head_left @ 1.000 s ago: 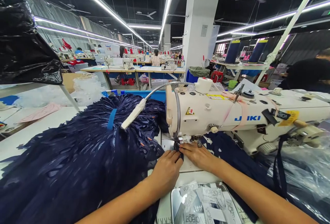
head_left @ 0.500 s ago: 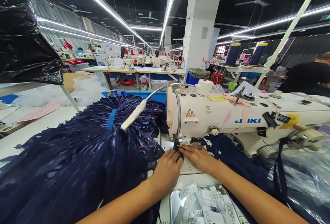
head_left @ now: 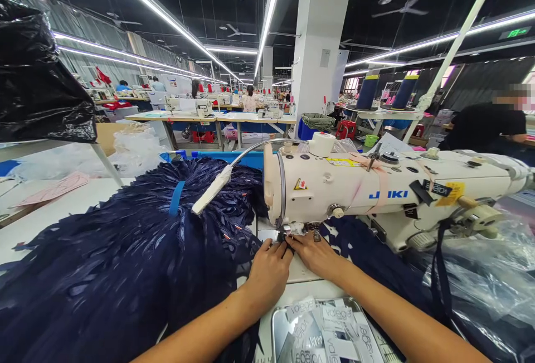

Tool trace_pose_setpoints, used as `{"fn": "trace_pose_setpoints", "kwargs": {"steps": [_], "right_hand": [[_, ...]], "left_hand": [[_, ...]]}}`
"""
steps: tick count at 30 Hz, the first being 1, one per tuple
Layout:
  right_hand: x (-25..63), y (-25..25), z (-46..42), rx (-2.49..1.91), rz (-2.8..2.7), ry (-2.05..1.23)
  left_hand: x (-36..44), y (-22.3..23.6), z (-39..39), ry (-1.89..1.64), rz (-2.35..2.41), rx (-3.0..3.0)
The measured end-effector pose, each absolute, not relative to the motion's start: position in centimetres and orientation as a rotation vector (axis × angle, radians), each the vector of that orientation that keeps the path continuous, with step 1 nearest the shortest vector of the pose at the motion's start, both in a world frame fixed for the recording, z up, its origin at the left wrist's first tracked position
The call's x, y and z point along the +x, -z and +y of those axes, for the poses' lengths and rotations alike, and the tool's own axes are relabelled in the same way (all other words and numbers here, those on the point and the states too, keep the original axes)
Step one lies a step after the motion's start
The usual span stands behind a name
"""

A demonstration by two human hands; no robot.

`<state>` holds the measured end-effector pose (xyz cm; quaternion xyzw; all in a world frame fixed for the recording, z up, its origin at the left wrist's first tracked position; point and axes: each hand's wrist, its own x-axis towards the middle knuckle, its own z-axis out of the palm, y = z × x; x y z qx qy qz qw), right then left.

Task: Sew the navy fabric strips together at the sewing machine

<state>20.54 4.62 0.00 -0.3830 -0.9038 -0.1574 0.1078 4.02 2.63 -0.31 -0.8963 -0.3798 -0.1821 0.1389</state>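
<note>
A cream Juki sewing machine [head_left: 376,190] stands across the white table. My left hand [head_left: 270,274] and my right hand [head_left: 317,254] lie side by side right under its needle, fingers pressed down flat on a small piece of navy fabric [head_left: 287,247] at the presser foot. A big heap of navy lace fabric [head_left: 125,262] spreads to the left, touching my left hand. The needle area itself is partly hidden by my fingertips.
A metal tray [head_left: 278,324] of white woven labels sits at the near edge between my forearms. Clear plastic bags [head_left: 493,279] lie at right. A gooseneck lamp [head_left: 213,190] hangs over the heap. A person in black sits at far right; other workstations fill the background.
My hands have stayed at the needle, fingertips creeping slightly toward the presser foot. The camera has shifted a little, so the machine appears further left.
</note>
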Motion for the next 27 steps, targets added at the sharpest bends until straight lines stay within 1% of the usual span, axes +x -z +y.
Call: {"fn": "trace_pose_setpoints", "kwargs": {"steps": [5, 10, 14, 19, 24, 27], "right_hand": [[20.4, -0.1, 4.7, -1.146, -2.644, 0.462], [20.4, -0.2, 4.4, -1.13, -2.564, 0.419], [20.0, -0.5, 3.7, -1.034, -2.536, 0.293], [19.8, -0.4, 3.5, -0.989, -2.471, 0.167], [20.5, 0.4, 4.2, -0.922, -2.372, -0.082], [20.9, 0.5, 4.3, -0.874, -2.385, -0.102]], "left_hand": [[3.7, 0.0, 2.2, 0.59, -1.097, -2.651], [1.8, -0.8, 2.6, 0.648, -1.092, -2.854], [0.3, -1.8, 3.7, 0.653, -1.163, -2.936], [0.5, -2.0, 4.0, 0.631, -1.22, -2.895], [0.7, -1.8, 3.5, 0.552, -1.217, -2.885], [0.6, -1.8, 3.3, 0.524, -1.238, -2.903]]}}
